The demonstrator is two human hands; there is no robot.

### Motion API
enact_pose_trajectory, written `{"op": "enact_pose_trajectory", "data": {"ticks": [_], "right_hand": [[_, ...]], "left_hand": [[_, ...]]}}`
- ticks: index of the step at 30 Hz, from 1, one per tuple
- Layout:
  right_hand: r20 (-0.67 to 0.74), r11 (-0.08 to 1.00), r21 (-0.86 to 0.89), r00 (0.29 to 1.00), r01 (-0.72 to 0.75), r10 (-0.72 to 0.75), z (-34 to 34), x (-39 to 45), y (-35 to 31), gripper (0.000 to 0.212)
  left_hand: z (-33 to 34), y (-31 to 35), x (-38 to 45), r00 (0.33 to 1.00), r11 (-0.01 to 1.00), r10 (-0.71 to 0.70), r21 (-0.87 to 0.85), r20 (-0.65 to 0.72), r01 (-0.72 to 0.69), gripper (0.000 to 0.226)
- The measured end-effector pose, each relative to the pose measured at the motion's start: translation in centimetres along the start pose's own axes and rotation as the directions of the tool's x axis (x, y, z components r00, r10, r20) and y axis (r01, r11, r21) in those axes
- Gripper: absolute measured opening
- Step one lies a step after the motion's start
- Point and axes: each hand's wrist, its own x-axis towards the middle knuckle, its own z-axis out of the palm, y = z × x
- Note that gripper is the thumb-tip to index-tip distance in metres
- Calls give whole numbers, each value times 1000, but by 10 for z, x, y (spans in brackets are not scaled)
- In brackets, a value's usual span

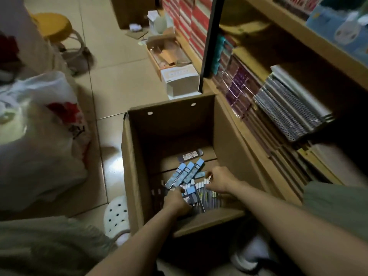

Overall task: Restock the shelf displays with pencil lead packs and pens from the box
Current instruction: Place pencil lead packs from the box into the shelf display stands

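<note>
An open brown cardboard box [171, 124] stands on the floor beside the shelf. At its bottom lie several blue pencil lead packs [184, 174], a darker pack [190, 155] further back, and a row of slim dark packs with white caps [207, 193]. Both my hands are deep inside the box. My left hand [176, 202] grips a bunch of the packs at the near left. My right hand [219, 181] has its fingers curled onto the white-capped ends of the row. The packs under my hands are partly hidden.
Wooden shelves [249, 62] on the right hold spiral notebooks [286, 110] and wrapped stationery. Small open cartons [180, 80] sit on the tiled floor behind the box. A white plastic bag [37, 140] lies at left, a yellow stool [53, 24] beyond it. My white clog [116, 215] is beside the box.
</note>
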Motion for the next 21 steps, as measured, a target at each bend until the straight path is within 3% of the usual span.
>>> {"op": "enact_pose_trajectory", "data": {"ticks": [3,6,9,13,16,19,21], "right_hand": [[108,997,-71,994,-4,12,20,20,3,39],[149,992,-123,988,-20,38,37,37,4,32],[177,982,-182,981,-46,78,50,50,4,42],[169,966,-244,978,-82,125,55,63,6,42],[168,965,-248,977,-87,132,56,69,10,37],[128,968,-217,979,-126,156,54,73,16,17],[69,961,-211,978,-177,195,50,74,22,19]], "left_hand": [[1,1,20,993,970,107,224,-55,-92,62],[-1,-5,38,983,875,173,468,-67,-122,69],[-1,-13,52,980,793,195,594,-41,-133,74],[3,-12,58,969,761,238,632,-67,-143,65],[6,-11,59,960,806,256,574,-114,-146,59],[7,-8,62,946,865,259,482,-193,-139,62],[9,-4,62,937,882,264,451,-228,-138,66]]}}
